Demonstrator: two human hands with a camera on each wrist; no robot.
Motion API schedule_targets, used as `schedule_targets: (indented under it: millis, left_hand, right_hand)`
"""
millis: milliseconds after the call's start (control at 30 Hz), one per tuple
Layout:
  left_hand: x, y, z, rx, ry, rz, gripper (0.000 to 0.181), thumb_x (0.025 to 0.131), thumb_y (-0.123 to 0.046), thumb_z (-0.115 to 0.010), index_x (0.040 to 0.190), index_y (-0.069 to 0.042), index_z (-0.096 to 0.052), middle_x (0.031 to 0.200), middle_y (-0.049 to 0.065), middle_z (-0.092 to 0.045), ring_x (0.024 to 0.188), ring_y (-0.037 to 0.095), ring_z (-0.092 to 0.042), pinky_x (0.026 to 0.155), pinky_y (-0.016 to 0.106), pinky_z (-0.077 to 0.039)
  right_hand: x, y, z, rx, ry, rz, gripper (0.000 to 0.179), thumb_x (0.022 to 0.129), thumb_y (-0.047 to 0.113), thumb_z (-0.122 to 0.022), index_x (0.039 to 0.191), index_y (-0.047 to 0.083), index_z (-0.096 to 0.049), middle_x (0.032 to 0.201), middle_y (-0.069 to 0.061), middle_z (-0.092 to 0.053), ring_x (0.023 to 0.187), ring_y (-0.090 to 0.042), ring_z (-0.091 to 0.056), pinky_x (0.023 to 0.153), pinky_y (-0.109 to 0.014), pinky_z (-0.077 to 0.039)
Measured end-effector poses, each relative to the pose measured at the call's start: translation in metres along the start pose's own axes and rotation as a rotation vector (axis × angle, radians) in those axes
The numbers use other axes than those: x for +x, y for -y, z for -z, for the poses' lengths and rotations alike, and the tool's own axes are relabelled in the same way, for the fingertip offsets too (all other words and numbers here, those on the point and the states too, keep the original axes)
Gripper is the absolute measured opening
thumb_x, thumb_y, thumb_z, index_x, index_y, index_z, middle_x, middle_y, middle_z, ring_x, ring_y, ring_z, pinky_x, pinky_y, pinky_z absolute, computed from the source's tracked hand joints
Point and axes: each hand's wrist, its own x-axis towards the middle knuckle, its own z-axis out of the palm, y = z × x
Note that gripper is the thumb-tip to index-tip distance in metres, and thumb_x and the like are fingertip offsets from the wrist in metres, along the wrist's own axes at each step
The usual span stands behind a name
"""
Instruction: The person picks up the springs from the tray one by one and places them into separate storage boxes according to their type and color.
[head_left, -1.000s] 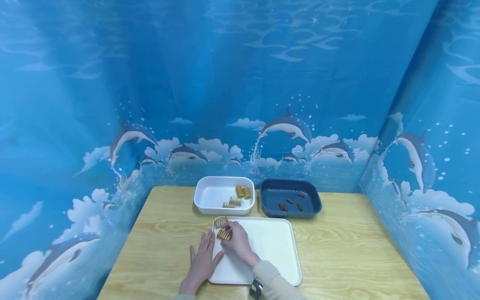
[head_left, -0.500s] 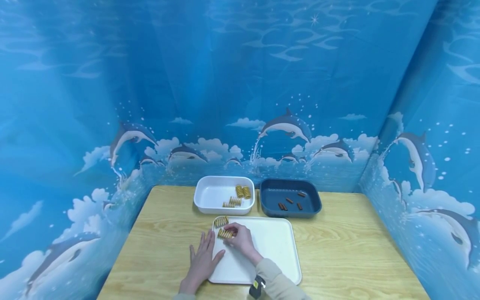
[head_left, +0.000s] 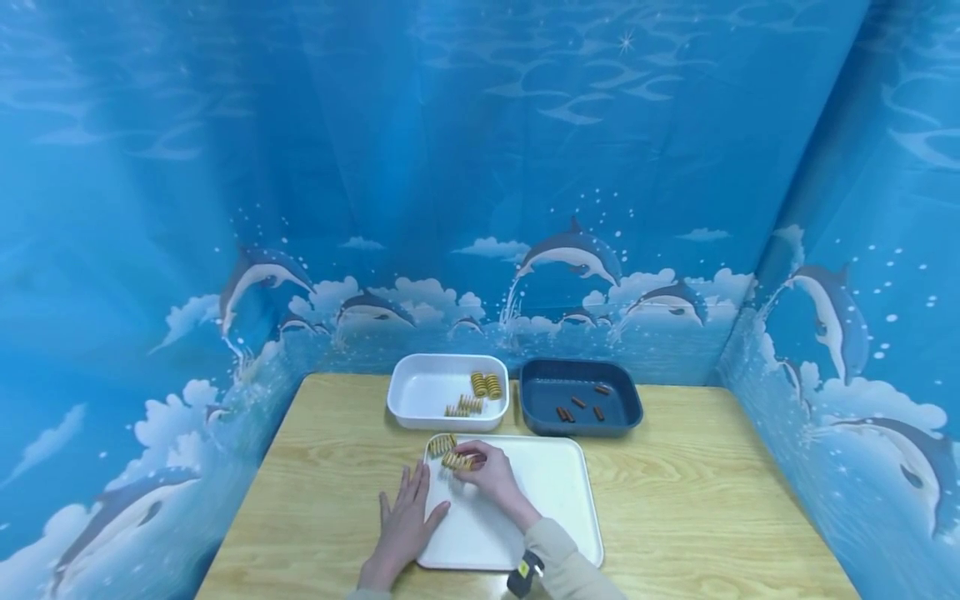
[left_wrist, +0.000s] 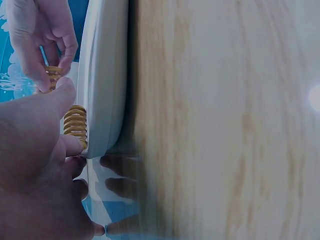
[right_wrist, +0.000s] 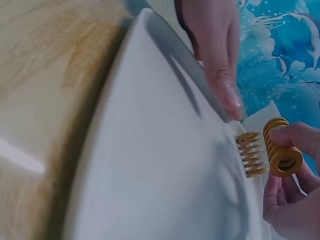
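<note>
Between the thumb and fingers of my right hand is a yellow coil spring, held near the left side of the white tray. In the right wrist view the held spring appears raised above the tray. A second yellow coil spring lies in the tray's far left corner. My left hand rests on the tray's left edge with fingers extended, and its thumb reaches over the tray surface. In the left wrist view the lying spring shows beside that hand.
Behind the tray stands a white bin with several yellow springs in its right half. To its right, a dark blue bin holds several small brown springs or rods. A dolphin-print curtain closes off the wooden table behind and at the sides.
My right hand has moved slightly right and away from me with the spring, which now sits close to the corner spring. The left hand has stayed in place.
</note>
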Motion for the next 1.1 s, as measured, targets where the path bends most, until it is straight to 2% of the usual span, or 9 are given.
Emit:
schedule_targets:
  millis: [200, 367, 633, 767, 900, 1100]
  left_hand:
    - [-0.001, 0.001, 0.000, -0.003, -0.002, -0.002, 0.078, 0.100, -0.045, -0.059, 0.154, 0.005, -0.034, 0.162, 0.022, -0.030, 0.151, 0.047, -0.019, 0.111, 0.081, -0.002]
    - [-0.001, 0.002, 0.000, -0.008, -0.002, 0.000, 0.078, 0.100, -0.046, -0.059, 0.155, 0.004, -0.034, 0.163, 0.022, -0.030, 0.151, 0.046, -0.020, 0.111, 0.081, -0.002]
    - [0.000, 0.002, -0.001, -0.017, -0.002, 0.001, 0.077, 0.100, -0.046, -0.059, 0.155, 0.003, -0.034, 0.163, 0.021, -0.029, 0.151, 0.046, -0.020, 0.111, 0.081, -0.002]
    - [0.000, 0.003, -0.001, -0.023, 0.000, 0.000, 0.077, 0.100, -0.045, -0.059, 0.154, 0.004, -0.034, 0.163, 0.021, -0.029, 0.151, 0.047, -0.019, 0.111, 0.081, -0.001]
    - [0.000, 0.004, -0.002, -0.022, 0.009, 0.005, 0.077, 0.101, -0.046, -0.058, 0.155, 0.003, -0.033, 0.164, 0.020, -0.028, 0.152, 0.046, -0.018, 0.111, 0.081, -0.001]
    - [0.000, 0.003, -0.002, -0.017, 0.003, 0.009, 0.077, 0.100, -0.046, -0.058, 0.155, 0.003, -0.034, 0.164, 0.020, -0.029, 0.151, 0.045, -0.019, 0.111, 0.081, -0.002]
  right_hand:
    - [0.004, 0.009, 0.014, 0.012, 0.000, -0.045, 0.038, 0.077, -0.001, -0.083, 0.113, 0.003, -0.074, 0.112, -0.013, -0.073, 0.094, -0.019, -0.066, 0.081, -0.025, -0.057]
    - [0.010, 0.018, 0.024, 0.022, -0.017, -0.036, 0.038, 0.077, -0.002, -0.083, 0.114, 0.002, -0.073, 0.113, -0.016, -0.073, 0.098, -0.023, -0.066, 0.085, -0.030, -0.059]
    - [0.040, 0.027, 0.042, 0.029, -0.098, -0.010, 0.038, 0.078, -0.007, -0.080, 0.115, -0.002, -0.072, 0.112, -0.019, -0.072, 0.097, -0.028, -0.068, 0.082, -0.032, -0.060]
    - [0.060, 0.027, 0.048, -0.044, -0.152, -0.028, 0.034, 0.080, -0.002, -0.082, 0.113, 0.001, -0.074, 0.111, -0.016, -0.073, 0.098, -0.028, -0.070, 0.081, -0.034, -0.061]
    - [0.076, 0.026, 0.052, -0.197, -0.186, -0.046, 0.031, 0.080, 0.004, -0.084, 0.110, 0.005, -0.076, 0.107, -0.012, -0.076, 0.098, -0.027, -0.071, 0.082, -0.038, -0.060]
    - [0.092, 0.028, 0.053, -0.415, -0.177, -0.045, 0.029, 0.078, 0.006, -0.085, 0.106, 0.007, -0.077, 0.102, -0.009, -0.077, 0.095, -0.028, -0.070, 0.083, -0.043, -0.056]
